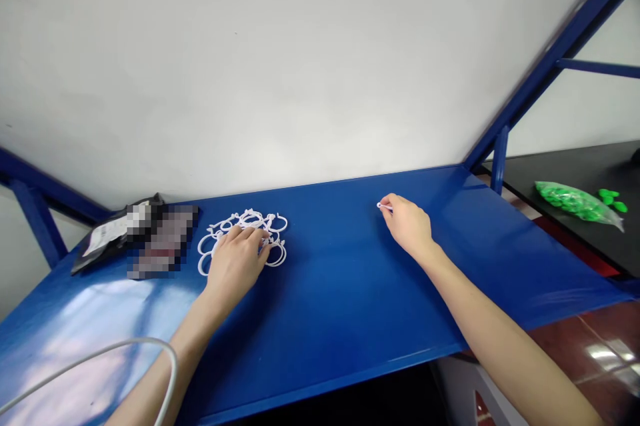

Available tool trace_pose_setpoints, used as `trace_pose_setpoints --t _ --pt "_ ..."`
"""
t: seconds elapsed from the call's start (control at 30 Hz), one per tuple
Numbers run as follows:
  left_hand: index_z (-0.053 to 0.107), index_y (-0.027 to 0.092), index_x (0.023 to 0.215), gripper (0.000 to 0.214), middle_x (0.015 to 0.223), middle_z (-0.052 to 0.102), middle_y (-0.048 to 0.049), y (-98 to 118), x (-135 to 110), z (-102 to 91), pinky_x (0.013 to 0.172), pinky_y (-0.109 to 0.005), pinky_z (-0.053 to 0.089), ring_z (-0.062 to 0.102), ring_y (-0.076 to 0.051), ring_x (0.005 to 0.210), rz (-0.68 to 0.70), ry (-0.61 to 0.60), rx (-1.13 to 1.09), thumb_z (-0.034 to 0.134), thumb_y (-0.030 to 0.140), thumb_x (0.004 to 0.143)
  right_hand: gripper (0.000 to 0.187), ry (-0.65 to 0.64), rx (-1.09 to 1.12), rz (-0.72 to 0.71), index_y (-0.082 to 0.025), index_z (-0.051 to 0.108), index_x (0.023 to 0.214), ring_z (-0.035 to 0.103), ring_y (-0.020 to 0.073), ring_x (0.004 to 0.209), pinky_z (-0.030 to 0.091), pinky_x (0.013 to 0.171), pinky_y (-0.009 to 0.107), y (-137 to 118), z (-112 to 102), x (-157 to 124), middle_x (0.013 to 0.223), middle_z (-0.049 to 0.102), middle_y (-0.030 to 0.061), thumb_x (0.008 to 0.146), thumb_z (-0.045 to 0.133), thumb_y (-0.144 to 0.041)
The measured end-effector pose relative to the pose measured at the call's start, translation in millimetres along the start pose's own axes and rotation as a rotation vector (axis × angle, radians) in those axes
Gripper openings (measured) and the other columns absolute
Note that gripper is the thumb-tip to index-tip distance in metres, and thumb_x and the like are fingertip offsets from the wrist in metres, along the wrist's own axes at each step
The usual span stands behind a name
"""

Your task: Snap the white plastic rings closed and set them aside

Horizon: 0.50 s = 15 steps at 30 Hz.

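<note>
A pile of white plastic rings (278,255), thin hoops with small knobs or eyelets, lies on the blue table left of centre. My left hand (236,254) is over the pile, palm down, its fingers curved onto the rings and its thumb apart from them. Some rings are hidden beneath it. Away to the right, my right hand (409,221) is closed in a pinch on a small white plastic piece (381,205) with a round eyelet. Most of that piece is covered by the fingers, and it is held just above the table.
Black plastic packages (80,259), one with a white label, lie at the table's back left. A white cable (125,341) loops across my left forearm. Blue metal frame bars (500,159) flank the blue table (330,319). A bag of green pieces (570,199) is on a black table at right.
</note>
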<state>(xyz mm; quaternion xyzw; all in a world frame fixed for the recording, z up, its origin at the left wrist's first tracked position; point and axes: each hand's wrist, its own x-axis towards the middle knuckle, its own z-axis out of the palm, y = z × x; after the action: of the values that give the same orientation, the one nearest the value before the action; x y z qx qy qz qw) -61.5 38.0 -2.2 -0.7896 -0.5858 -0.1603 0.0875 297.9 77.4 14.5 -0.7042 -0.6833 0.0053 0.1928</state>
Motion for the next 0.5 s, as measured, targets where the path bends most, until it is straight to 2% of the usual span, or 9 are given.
trace_pose_setpoints --t 0.17,0.23,0.3,0.4,0.5 --pt "0.072 0.019 0.1 0.022 0.089 0.077 -0.0109 7.6 1.3 -7.9 0.082 -0.047 0.047 0.064 -0.036 0.092 -0.014 0.026 -0.025 0.053 0.027 0.093 0.022 0.006 -0.073 0.07 -0.021 0.069 0.108 0.072 0.0251 0.082 0.046 0.063 0.032 2.5 -0.2 0.5 0.107 0.074 0.01 0.1 0.055 -0.035" --pt "0.071 0.02 0.1 0.02 0.088 0.076 -0.0091 17.3 1.3 -12.2 0.083 -0.045 0.048 0.064 -0.033 0.091 -0.013 0.068 -0.086 0.054 0.028 0.095 0.021 0.041 0.009 0.018 -0.02 0.069 0.109 0.072 0.0249 0.085 0.049 0.067 0.033 -7.8 -0.1 -6.8 0.108 0.074 0.0096 0.1 0.056 -0.035" --pt "0.069 0.021 0.1 0.016 0.087 0.075 -0.0068 32.0 -1.0 -15.2 0.084 -0.041 0.049 0.065 -0.029 0.09 0.01 0.113 -0.202 0.056 0.028 0.096 0.018 0.024 0.209 -0.12 -0.021 0.069 0.108 0.072 0.0229 0.088 0.052 0.074 0.034 -23.9 0.4 -19.2 0.107 0.074 0.0074 0.099 0.058 -0.033" --pt "0.067 0.022 0.1 0.011 0.085 0.071 -0.0032 57.9 -9.3 -15.3 0.081 -0.034 0.052 0.067 -0.022 0.086 0.084 0.131 -0.407 0.058 0.025 0.096 0.017 -0.188 0.63 -0.342 -0.021 0.068 0.107 0.071 0.0178 0.084 0.055 0.077 0.031 -52.2 1.7 -44.2 0.106 0.074 0.0051 0.097 0.063 -0.034" --pt "0.066 0.023 0.1 0.01 0.086 0.071 -0.0018 77.3 -19.3 -12.5 0.078 -0.031 0.053 0.068 -0.018 0.083 0.146 0.086 -0.55 0.058 0.021 0.095 0.015 -0.385 0.826 -0.446 -0.022 0.069 0.106 0.07 0.0183 0.094 0.055 0.087 0.031 -72.5 2.7 -65.9 0.105 0.075 0.0033 0.095 0.068 -0.032"
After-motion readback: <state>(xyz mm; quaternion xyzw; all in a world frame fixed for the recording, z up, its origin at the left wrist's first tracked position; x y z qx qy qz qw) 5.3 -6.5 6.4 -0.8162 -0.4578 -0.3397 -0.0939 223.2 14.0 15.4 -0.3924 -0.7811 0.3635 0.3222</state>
